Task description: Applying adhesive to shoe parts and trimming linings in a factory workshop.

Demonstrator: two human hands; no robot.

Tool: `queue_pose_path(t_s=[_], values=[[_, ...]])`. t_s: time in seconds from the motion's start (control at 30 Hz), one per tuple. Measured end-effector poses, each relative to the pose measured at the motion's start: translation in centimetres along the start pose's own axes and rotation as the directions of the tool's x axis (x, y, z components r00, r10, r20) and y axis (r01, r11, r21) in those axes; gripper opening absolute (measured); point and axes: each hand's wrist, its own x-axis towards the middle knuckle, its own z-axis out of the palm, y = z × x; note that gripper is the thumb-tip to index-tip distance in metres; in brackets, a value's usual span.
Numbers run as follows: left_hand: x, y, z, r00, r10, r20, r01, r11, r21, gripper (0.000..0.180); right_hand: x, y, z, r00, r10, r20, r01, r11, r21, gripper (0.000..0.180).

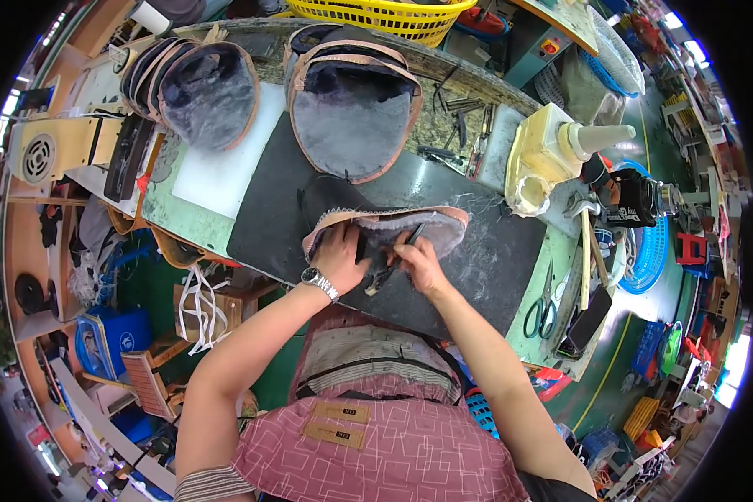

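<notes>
A fur-lined shoe upper (pixel 393 224) with a tan edge lies on a black cutting mat (pixel 485 259). My left hand (pixel 340 255), with a wristwatch, presses down on the upper's near edge. My right hand (pixel 420 263) grips a thin dark-handled tool (pixel 396 259) whose tip rests against the grey lining beside my left fingers.
Stacks of similar fur-lined uppers (pixel 351 109) (pixel 197 84) lie further back on the bench. A cream-coloured machine with a cone (pixel 560 151) stands to the right. Green-handled scissors (pixel 544 305) lie near the bench's right end. A yellow basket (pixel 385 15) sits at the back.
</notes>
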Motion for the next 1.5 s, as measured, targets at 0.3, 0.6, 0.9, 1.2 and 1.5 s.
queue_pose_path(t_s=[0.3,0.6,0.9,1.2,1.5], values=[[-0.2,-1.0,1.2,0.973,0.222,-0.063,-0.184,0.911,0.369,0.031,0.8,0.3,-0.1,1.000,-0.012,-0.007,0.012,1.000,0.004,0.023],[1.0,-3.5,2.5,0.974,-0.225,-0.037,0.227,0.970,0.089,0.019,0.7,-0.5,0.3,0.999,0.016,0.029,-0.013,0.994,-0.110,0.019],[0.8,-4.4,5.6,0.875,-0.361,0.322,0.361,0.930,0.063,0.042,-3.4,-2.9,3.1,0.929,-0.351,-0.114,0.271,0.858,-0.436,0.015],[-1.4,-7.0,7.1,0.779,-0.444,0.443,0.603,0.336,-0.724,0.057,-3.0,-0.6,6.6,0.814,-0.576,0.076,0.406,0.471,-0.783,0.024],[-3.6,0.1,-0.2,0.996,0.069,0.057,-0.053,0.968,-0.245,0.040,-3.2,-15.2,2.9,0.829,-0.556,-0.052,0.528,0.811,-0.253,0.014]])
